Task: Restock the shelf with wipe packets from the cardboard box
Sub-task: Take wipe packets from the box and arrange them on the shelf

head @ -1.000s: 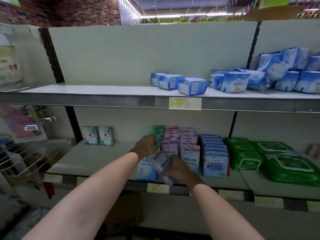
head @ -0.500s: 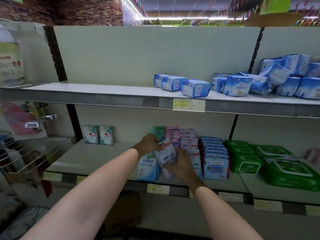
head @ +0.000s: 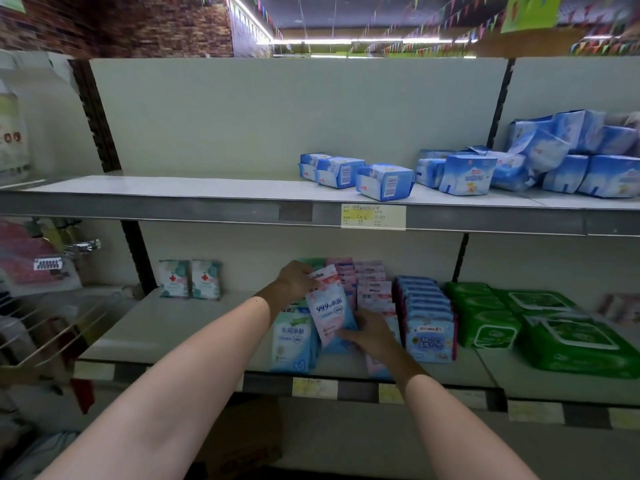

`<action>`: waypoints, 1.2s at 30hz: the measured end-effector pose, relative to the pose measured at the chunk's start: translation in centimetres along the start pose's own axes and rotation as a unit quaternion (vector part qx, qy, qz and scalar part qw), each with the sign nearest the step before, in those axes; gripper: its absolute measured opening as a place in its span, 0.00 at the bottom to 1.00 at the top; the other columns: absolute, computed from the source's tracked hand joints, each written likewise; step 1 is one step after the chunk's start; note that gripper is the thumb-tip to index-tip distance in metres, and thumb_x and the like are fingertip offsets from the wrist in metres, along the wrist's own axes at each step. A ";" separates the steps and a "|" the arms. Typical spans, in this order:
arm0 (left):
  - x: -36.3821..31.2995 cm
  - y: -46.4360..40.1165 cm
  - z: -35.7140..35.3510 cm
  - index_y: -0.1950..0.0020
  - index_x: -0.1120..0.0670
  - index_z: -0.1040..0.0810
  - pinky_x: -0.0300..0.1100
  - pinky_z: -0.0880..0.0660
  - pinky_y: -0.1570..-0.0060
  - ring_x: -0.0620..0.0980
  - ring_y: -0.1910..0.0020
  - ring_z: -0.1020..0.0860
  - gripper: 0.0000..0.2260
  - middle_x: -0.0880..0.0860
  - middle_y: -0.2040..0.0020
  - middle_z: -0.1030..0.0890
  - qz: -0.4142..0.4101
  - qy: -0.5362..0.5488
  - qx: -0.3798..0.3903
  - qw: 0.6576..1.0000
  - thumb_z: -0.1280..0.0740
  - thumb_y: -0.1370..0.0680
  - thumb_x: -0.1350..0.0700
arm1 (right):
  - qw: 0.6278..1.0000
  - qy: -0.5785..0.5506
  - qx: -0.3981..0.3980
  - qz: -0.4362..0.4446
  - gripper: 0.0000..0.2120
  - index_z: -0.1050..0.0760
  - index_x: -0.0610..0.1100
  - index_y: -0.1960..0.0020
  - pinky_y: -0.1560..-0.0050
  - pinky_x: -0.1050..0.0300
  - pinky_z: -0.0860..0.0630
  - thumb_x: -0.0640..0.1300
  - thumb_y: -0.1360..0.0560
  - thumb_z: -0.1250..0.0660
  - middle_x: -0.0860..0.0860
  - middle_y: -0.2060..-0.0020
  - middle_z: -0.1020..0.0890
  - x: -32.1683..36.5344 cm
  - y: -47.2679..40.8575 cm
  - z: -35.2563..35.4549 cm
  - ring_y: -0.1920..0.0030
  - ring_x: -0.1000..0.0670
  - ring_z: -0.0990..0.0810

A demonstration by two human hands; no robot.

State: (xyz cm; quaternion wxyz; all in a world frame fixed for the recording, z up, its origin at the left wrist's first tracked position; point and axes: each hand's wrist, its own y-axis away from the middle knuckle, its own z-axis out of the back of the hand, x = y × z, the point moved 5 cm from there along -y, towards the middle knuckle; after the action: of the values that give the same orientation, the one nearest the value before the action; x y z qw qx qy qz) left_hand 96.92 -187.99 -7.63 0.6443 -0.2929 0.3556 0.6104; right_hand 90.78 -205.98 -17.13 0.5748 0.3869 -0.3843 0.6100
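A person stands facing a shop shelf (head: 194, 344), both bare arms reaching forward to its lower level. Between the hands is one pink and white wipe packet (head: 329, 311), held just above the shelf surface at the front of a pink row of matching packets (head: 372, 289). The left hand (head: 294, 282) pinches the packet's top left corner with curled fingers, apparently to keep it upright and steer it. The right hand (head: 369, 332) cups its lower right edge with fingers bent around it, likely supporting the weight and guiding the bottom into place. The packet's long axis runs nearly vertical, tilted so its top leans left, away from the pink row; its printed face points toward the viewer and its hanging tab points up. That matches how the stocked packets stand, face out, so shoppers can read them. Just left of the pink row stands a pale blue packet (head: 294, 341); just right of it, a row of darker blue packets (head: 427, 323). Below the shelf, beneath the pink row, part of a cardboard box (head: 242, 441) shows between the arms.
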 end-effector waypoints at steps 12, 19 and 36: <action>-0.5 0.0 -3.0 0.43 0.57 0.18 0.40 0.24 0.53 0.50 0.52 0.21 0.12 0.53 0.46 0.18 -0.088 -0.178 0.048 0.979 0.26 0.26 0.57 | 0.981 0.189 -0.033 0.011 0.12 0.28 0.49 0.62 0.61 0.57 0.26 0.52 0.25 0.29 0.53 0.64 0.22 0.4 -0.6 0.1 0.60 0.52 0.22; -0.4 -0.6 -5.0 0.39 0.58 0.20 0.45 0.20 0.53 0.54 0.52 0.19 0.15 0.57 0.45 0.18 -0.094 -0.197 0.073 0.973 0.27 0.26 0.62 | 0.983 0.171 -0.054 -0.041 0.10 0.26 0.45 0.53 0.58 0.58 0.26 0.48 0.27 0.27 0.50 0.56 0.20 -0.9 -0.5 1.8 0.55 0.50 0.21; -3.2 -0.6 -9.7 0.38 0.57 0.19 0.39 0.27 0.47 0.52 0.43 0.22 0.21 0.55 0.39 0.20 -0.104 -0.188 0.212 0.953 0.24 0.28 0.51 | 0.991 0.016 -0.103 -0.083 0.09 0.24 0.47 0.57 0.54 0.54 0.21 0.39 0.20 0.39 0.49 0.58 0.18 -1.7 0.7 6.7 0.57 0.50 0.19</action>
State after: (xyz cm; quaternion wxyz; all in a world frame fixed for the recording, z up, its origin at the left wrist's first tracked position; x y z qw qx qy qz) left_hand 96.56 -197.73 -10.66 0.8069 -0.0648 0.3171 0.4942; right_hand 90.32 -212.85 -16.00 0.6661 0.3463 -0.4025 0.5238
